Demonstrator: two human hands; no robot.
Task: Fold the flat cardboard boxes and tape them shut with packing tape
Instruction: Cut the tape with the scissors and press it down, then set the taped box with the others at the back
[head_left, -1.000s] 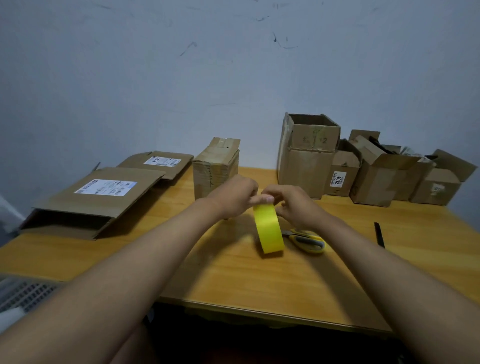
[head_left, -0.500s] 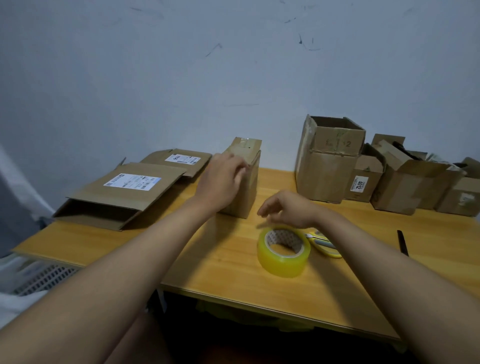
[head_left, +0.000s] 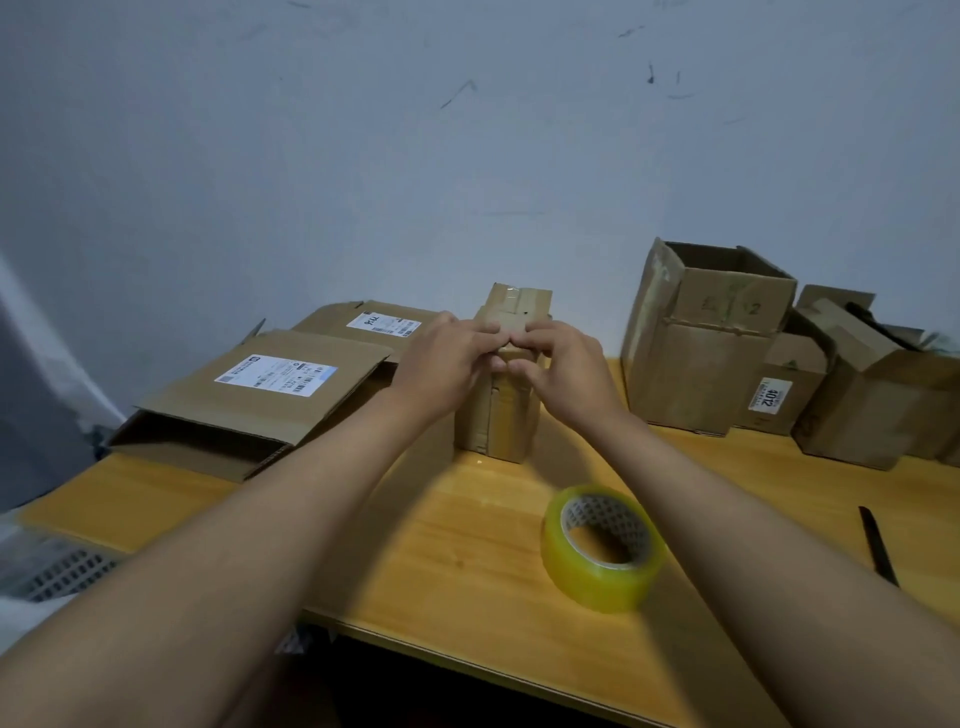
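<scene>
Small box (head_left: 500, 415) upright at 12 o'clock from table (head_left: 467, 561) centre, top taped, seam down near face. Gripped at upper front edge by left hand (head_left: 441, 371) from 9 o'clock side and right hand (head_left: 563, 374) from 3 o'clock side; fingers of both curled onto cardboard, fingertips almost touching over box's middle. Tape (head_left: 602, 545) lying flat on table at 5 o'clock from box, near right forearm, hole facing up, apart from both hands.

At 9 o'clock from box: flat box (head_left: 249, 400) with white label, near end gaping open; second flat box (head_left: 374, 325) just behind, at 10 o'clock, also labelled. At 3 o'clock from box: tall open box (head_left: 706, 343) against wall (head_left: 415, 156), then cluster of smaller boxes (head_left: 862, 384) farther toward 3 o'clock, one marked 4012. Dark thin tool (head_left: 878, 545) on table at 4 o'clock, near right edge, kind unclear. Grey grille (head_left: 62, 571) below table's left edge at 8 o'clock.
</scene>
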